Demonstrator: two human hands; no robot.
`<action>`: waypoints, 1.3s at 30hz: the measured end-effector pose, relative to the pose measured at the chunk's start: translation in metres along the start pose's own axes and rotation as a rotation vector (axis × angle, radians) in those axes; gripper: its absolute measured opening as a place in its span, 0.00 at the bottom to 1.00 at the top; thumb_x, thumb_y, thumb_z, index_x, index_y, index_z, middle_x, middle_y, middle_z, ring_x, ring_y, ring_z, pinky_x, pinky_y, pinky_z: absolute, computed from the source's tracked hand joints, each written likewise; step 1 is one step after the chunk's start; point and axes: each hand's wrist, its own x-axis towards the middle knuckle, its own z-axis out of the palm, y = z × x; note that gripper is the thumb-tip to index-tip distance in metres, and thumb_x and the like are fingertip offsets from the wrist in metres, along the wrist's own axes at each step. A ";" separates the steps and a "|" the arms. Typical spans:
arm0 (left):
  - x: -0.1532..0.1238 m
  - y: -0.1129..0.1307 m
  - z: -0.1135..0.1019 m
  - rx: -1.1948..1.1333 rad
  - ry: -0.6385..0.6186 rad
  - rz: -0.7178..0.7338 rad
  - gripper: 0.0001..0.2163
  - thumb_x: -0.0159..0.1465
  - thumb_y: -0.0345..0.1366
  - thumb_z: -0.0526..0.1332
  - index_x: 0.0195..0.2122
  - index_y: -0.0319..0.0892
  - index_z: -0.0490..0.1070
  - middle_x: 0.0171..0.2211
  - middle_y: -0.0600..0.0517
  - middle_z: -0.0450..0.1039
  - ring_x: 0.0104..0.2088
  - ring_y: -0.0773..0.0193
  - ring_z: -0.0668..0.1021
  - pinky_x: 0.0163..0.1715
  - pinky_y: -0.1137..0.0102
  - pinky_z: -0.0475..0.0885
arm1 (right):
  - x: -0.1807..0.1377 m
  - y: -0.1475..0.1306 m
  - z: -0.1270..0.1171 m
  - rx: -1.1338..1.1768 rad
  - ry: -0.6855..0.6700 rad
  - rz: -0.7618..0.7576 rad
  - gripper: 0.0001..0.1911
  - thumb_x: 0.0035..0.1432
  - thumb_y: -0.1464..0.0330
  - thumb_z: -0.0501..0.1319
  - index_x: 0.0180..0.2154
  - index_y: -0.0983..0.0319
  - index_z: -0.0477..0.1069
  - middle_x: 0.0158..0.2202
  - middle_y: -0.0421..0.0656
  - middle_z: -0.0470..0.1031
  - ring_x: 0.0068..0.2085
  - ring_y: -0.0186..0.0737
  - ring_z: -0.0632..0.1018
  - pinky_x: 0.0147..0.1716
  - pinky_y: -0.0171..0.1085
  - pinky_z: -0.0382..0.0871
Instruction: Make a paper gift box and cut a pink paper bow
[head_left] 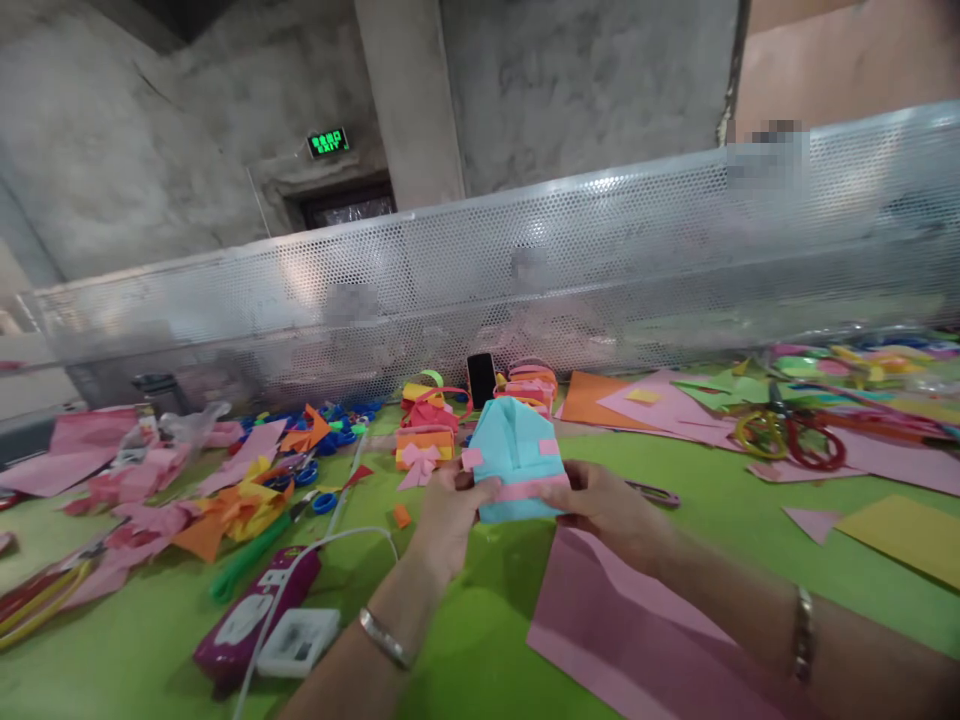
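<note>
A light-blue folded paper craft (516, 440), shaped like a small bag or jacket with pink strips on it, is held up over the green table. My left hand (454, 510) pinches its lower left corner, thumb on the front. On the opposite side my right hand (600, 510) grips the lower right corner, its thumb along the pink band. Fingers behind the paper are hidden. Below my right forearm lies a large pink paper sheet (600, 620). A small paper bag with a pink bow (422, 455) stands just beyond my left hand.
A purple power strip (255, 620) with a white cable and a white box (298, 642) lie at left. Paper scraps (240, 505) and blue-handled scissors (324, 502) sit beyond them. At right are red-and-yellow scissors (795, 440) and yellow paper (907, 535). A perforated metal screen (465, 300) borders the back.
</note>
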 end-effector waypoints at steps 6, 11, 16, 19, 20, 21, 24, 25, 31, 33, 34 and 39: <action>-0.001 0.003 -0.001 0.171 -0.085 -0.004 0.13 0.44 0.23 0.65 0.32 0.37 0.72 0.26 0.49 0.76 0.25 0.64 0.77 0.25 0.71 0.70 | 0.005 -0.015 -0.010 -0.005 0.125 -0.202 0.31 0.44 0.51 0.65 0.49 0.56 0.68 0.49 0.45 0.72 0.49 0.45 0.71 0.46 0.44 0.65; -0.001 -0.001 0.002 0.234 -0.055 0.023 0.15 0.45 0.23 0.63 0.35 0.38 0.71 0.27 0.50 0.76 0.26 0.65 0.76 0.27 0.73 0.68 | 0.005 -0.014 -0.011 -0.190 -0.009 -0.217 0.21 0.53 0.51 0.56 0.36 0.59 0.76 0.47 0.46 0.73 0.47 0.47 0.72 0.45 0.46 0.65; 0.001 -0.007 0.004 0.176 -0.113 -0.051 0.14 0.45 0.26 0.64 0.35 0.37 0.71 0.26 0.51 0.74 0.23 0.67 0.74 0.24 0.73 0.66 | 0.003 0.000 -0.002 -0.555 0.045 -0.294 0.05 0.45 0.69 0.63 0.29 0.61 0.73 0.51 0.46 0.69 0.44 0.46 0.74 0.40 0.43 0.67; -0.002 -0.005 0.006 0.135 -0.151 -0.078 0.10 0.45 0.30 0.66 0.30 0.38 0.71 0.24 0.53 0.73 0.22 0.69 0.72 0.23 0.75 0.64 | 0.004 0.001 -0.002 -0.609 0.071 -0.355 0.13 0.43 0.73 0.62 0.35 0.60 0.71 0.45 0.44 0.73 0.43 0.43 0.74 0.41 0.41 0.66; -0.003 -0.004 0.006 0.109 -0.153 -0.100 0.09 0.46 0.32 0.66 0.29 0.39 0.71 0.23 0.54 0.72 0.22 0.70 0.72 0.22 0.75 0.64 | 0.005 0.000 -0.003 -0.623 0.075 -0.355 0.16 0.43 0.73 0.62 0.38 0.60 0.70 0.42 0.43 0.74 0.41 0.43 0.74 0.41 0.40 0.66; -0.004 -0.002 0.006 0.080 -0.159 -0.125 0.08 0.47 0.35 0.66 0.28 0.40 0.71 0.22 0.55 0.71 0.22 0.70 0.71 0.23 0.75 0.65 | 0.005 -0.001 -0.004 -0.638 0.082 -0.352 0.17 0.42 0.73 0.62 0.39 0.59 0.70 0.40 0.42 0.75 0.40 0.42 0.74 0.40 0.40 0.66; -0.006 -0.001 0.006 0.056 -0.194 -0.185 0.11 0.49 0.40 0.66 0.30 0.41 0.71 0.22 0.55 0.70 0.22 0.70 0.71 0.24 0.74 0.67 | 0.007 -0.001 -0.006 -0.663 0.075 -0.352 0.18 0.43 0.73 0.62 0.41 0.59 0.71 0.39 0.42 0.75 0.39 0.42 0.74 0.40 0.40 0.66; -0.006 -0.001 0.006 0.070 -0.198 -0.192 0.11 0.48 0.40 0.67 0.30 0.41 0.71 0.23 0.55 0.71 0.22 0.70 0.72 0.25 0.73 0.68 | 0.008 -0.001 -0.006 -0.656 0.060 -0.359 0.17 0.44 0.72 0.61 0.41 0.59 0.72 0.40 0.42 0.76 0.39 0.42 0.74 0.40 0.40 0.66; 0.002 -0.003 0.003 -0.026 -0.015 -0.148 0.08 0.46 0.32 0.68 0.27 0.39 0.72 0.22 0.53 0.73 0.21 0.69 0.73 0.24 0.73 0.69 | 0.011 -0.003 -0.010 -0.630 0.255 -0.406 0.12 0.51 0.63 0.56 0.35 0.63 0.72 0.34 0.45 0.74 0.34 0.39 0.73 0.32 0.37 0.65; 0.005 -0.002 0.003 -0.090 0.025 -0.103 0.08 0.47 0.32 0.67 0.28 0.40 0.71 0.24 0.55 0.74 0.23 0.70 0.74 0.26 0.73 0.70 | 0.010 -0.005 -0.010 -0.700 0.343 -0.407 0.11 0.52 0.62 0.56 0.28 0.63 0.71 0.26 0.41 0.71 0.27 0.35 0.69 0.26 0.34 0.61; 0.005 -0.001 0.003 -0.121 0.034 -0.092 0.08 0.47 0.32 0.67 0.28 0.41 0.71 0.24 0.55 0.74 0.23 0.70 0.74 0.27 0.73 0.70 | 0.009 -0.006 -0.010 -0.713 0.356 -0.382 0.13 0.52 0.61 0.56 0.25 0.63 0.70 0.23 0.40 0.68 0.25 0.34 0.66 0.24 0.34 0.58; 0.000 0.002 0.007 -0.212 -0.094 -0.122 0.09 0.49 0.33 0.67 0.31 0.42 0.70 0.26 0.54 0.75 0.27 0.67 0.76 0.31 0.69 0.72 | 0.002 -0.005 0.000 -0.499 0.316 -0.234 0.12 0.46 0.60 0.61 0.22 0.63 0.70 0.20 0.37 0.66 0.24 0.32 0.64 0.23 0.33 0.56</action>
